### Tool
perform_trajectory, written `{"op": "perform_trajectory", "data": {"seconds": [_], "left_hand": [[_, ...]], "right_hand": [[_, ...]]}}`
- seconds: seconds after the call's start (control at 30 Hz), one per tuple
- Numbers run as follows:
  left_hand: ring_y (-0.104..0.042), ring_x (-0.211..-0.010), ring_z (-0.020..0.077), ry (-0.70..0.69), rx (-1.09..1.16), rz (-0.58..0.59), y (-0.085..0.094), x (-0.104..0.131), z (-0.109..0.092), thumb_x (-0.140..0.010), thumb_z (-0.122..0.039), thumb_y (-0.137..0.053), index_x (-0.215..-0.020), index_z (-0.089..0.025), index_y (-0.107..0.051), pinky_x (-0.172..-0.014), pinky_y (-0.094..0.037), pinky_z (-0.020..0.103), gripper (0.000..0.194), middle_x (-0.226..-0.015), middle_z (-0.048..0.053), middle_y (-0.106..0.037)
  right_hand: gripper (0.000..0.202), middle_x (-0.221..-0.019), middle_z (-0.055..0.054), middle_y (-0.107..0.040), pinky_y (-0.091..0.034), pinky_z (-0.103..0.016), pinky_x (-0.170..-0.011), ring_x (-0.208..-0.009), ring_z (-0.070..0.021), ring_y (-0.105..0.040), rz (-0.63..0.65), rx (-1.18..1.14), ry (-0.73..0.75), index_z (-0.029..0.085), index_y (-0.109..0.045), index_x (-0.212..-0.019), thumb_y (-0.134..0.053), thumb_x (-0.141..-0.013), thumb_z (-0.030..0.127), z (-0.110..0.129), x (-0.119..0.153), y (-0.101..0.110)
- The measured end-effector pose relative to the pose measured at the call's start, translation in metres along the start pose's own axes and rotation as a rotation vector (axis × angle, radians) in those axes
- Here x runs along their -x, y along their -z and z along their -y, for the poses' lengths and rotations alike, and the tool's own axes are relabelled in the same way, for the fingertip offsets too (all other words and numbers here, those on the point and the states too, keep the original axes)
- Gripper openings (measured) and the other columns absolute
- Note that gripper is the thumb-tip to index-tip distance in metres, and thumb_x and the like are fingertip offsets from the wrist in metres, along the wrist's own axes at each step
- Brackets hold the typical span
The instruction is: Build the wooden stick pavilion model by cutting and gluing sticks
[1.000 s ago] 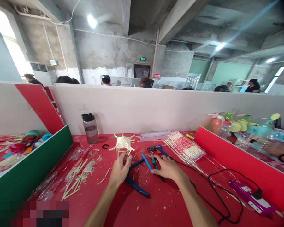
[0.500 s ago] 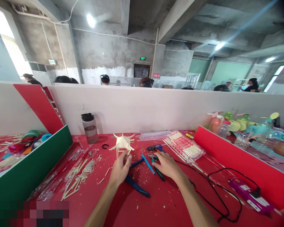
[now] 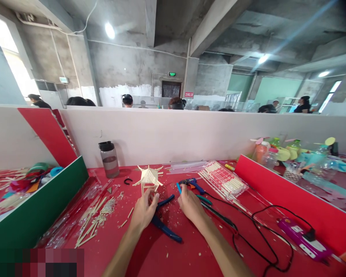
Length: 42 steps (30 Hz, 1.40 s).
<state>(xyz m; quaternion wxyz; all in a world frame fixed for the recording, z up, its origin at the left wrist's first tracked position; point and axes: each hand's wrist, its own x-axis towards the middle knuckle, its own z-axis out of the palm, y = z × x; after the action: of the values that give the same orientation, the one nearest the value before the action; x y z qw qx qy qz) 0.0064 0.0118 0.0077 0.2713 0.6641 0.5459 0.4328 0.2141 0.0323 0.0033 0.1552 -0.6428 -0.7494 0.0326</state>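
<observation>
A small pavilion model (image 3: 149, 176) built of pale wooden sticks stands on the red table, its roof corners flaring outward. My left hand (image 3: 145, 207) is closed at its lower front, fingers pinching near the posts; the exact grip is partly hidden. My right hand (image 3: 190, 202) is closed around a slim bright-blue pen-like stick (image 3: 178, 187), whose upper end pokes out past the fingers. Between my wrists lies a blue-handled hand tool (image 3: 166, 230). Just beyond my right hand are a blue glue gun (image 3: 190, 182) and teal-handled pliers (image 3: 204, 199), partly covered by the hand.
Cut sticks (image 3: 92, 227) and plastic wrap lie left, beside a green divider (image 3: 60, 196). A water bottle (image 3: 108, 159) stands at the back. Right are bundled sticks (image 3: 223, 179), a black cord (image 3: 265, 206), a purple power strip (image 3: 302, 238) and a red divider (image 3: 294, 196).
My right hand has moved left from beside the pliers and picked up the blue stick from the table. My left hand stays at the pavilion model.
</observation>
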Motion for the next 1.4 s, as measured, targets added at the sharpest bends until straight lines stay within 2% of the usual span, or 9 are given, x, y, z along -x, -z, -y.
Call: {"op": "perform_trajectory", "data": {"seconds": [0.13, 0.3, 0.43, 0.63, 0.87, 1.03, 1.2, 1.3, 1.4], "left_hand": [[-0.058, -0.059, 0.0170, 0.004, 0.010, 0.004, -0.001, 0.001, 0.004, -0.093, -0.054, -0.046, -0.106, -0.020, -0.061, -0.057, -0.040, 0.025, 0.040, -0.068, 0.000, -0.062], [-0.058, -0.056, 0.0173, 0.038, 0.108, -0.016, -0.002, 0.000, 0.007, -0.089, -0.060, -0.050, -0.102, -0.019, -0.064, -0.055, -0.040, 0.026, 0.045, -0.065, 0.000, -0.062], [-0.055, -0.053, 0.0169, 0.036, 0.212, -0.033, 0.000, -0.001, 0.006, -0.086, -0.063, -0.052, -0.102, -0.018, -0.065, -0.052, -0.040, 0.026, 0.049, -0.061, -0.001, -0.059], [-0.056, -0.052, 0.0172, 0.036, 0.191, -0.040, -0.003, -0.001, 0.009, -0.086, -0.062, -0.052, -0.099, -0.018, -0.065, -0.051, -0.039, 0.026, 0.048, -0.060, -0.001, -0.060], [-0.062, -0.064, 0.0201, -0.007, 0.024, -0.045, -0.002, 0.002, 0.006, -0.091, -0.056, -0.049, -0.107, -0.020, -0.063, -0.061, -0.041, 0.027, 0.042, -0.068, 0.001, -0.065], [-0.062, -0.065, 0.0202, -0.003, -0.019, -0.032, 0.000, 0.001, 0.007, -0.093, -0.053, -0.046, -0.108, -0.020, -0.063, -0.061, -0.041, 0.027, 0.040, -0.070, 0.001, -0.065], [-0.061, -0.062, 0.0189, 0.006, -0.023, -0.023, -0.002, 0.000, 0.008, -0.094, -0.052, -0.046, -0.106, -0.019, -0.062, -0.059, -0.039, 0.025, 0.039, -0.068, 0.001, -0.063], [-0.060, -0.060, 0.0181, 0.010, 0.022, -0.024, -0.003, 0.000, 0.006, -0.092, -0.054, -0.047, -0.107, -0.019, -0.063, -0.056, -0.039, 0.025, 0.041, -0.068, 0.001, -0.064], [-0.059, -0.057, 0.0173, 0.016, 0.112, -0.031, -0.005, 0.000, 0.004, -0.090, -0.058, -0.049, -0.106, -0.018, -0.064, -0.053, -0.039, 0.025, 0.046, -0.067, 0.001, -0.064]], "right_hand": [[0.040, -0.126, -0.021, -0.064, -0.046, -0.031, -0.094, -0.117, -0.0255, -0.063, -0.164, -0.227, 0.060, 0.008, -0.048, -0.132, -0.035, -0.094, 0.006, -0.007, -0.004, -0.008], [0.030, -0.092, -0.012, -0.071, -0.049, -0.030, -0.071, -0.086, -0.0253, -0.070, -0.232, -0.403, 0.074, 0.017, -0.057, -0.106, -0.029, -0.101, 0.027, -0.007, -0.008, -0.008], [0.036, -0.084, -0.008, -0.069, -0.047, -0.030, -0.068, -0.076, -0.0234, -0.068, -0.334, -0.549, 0.079, 0.020, -0.057, -0.099, -0.028, -0.102, 0.040, -0.006, -0.012, 0.000], [0.043, -0.104, -0.013, -0.072, -0.051, -0.035, -0.085, -0.100, -0.0264, -0.068, -0.407, -0.729, 0.089, 0.019, -0.063, -0.108, -0.034, -0.100, 0.050, -0.001, -0.012, -0.007], [0.042, -0.107, -0.012, -0.072, -0.050, -0.037, -0.090, -0.105, -0.0275, -0.066, -0.358, -0.846, 0.150, 0.021, -0.065, -0.108, -0.039, -0.098, 0.053, 0.012, -0.010, -0.019], [0.038, -0.082, -0.003, -0.065, -0.049, -0.030, -0.071, -0.077, -0.0196, -0.061, -0.333, -0.996, 0.115, 0.022, -0.059, -0.093, -0.041, -0.099, 0.054, 0.011, -0.008, -0.014], [0.037, -0.062, 0.006, -0.048, -0.038, -0.025, -0.050, -0.051, -0.0130, -0.044, -0.173, -1.195, 0.053, 0.025, -0.048, -0.082, -0.044, -0.095, 0.059, 0.005, -0.010, -0.022], [0.038, -0.069, 0.003, -0.055, -0.040, -0.025, -0.050, -0.053, -0.0142, -0.049, -0.123, -1.259, 0.025, 0.025, -0.050, -0.083, -0.051, -0.090, 0.062, 0.004, -0.013, -0.028], [0.039, -0.080, -0.002, -0.063, -0.050, -0.031, -0.063, -0.070, -0.0201, -0.061, -0.176, -1.280, 0.005, 0.024, -0.058, -0.090, -0.056, -0.087, 0.062, 0.004, -0.015, -0.029]]}}
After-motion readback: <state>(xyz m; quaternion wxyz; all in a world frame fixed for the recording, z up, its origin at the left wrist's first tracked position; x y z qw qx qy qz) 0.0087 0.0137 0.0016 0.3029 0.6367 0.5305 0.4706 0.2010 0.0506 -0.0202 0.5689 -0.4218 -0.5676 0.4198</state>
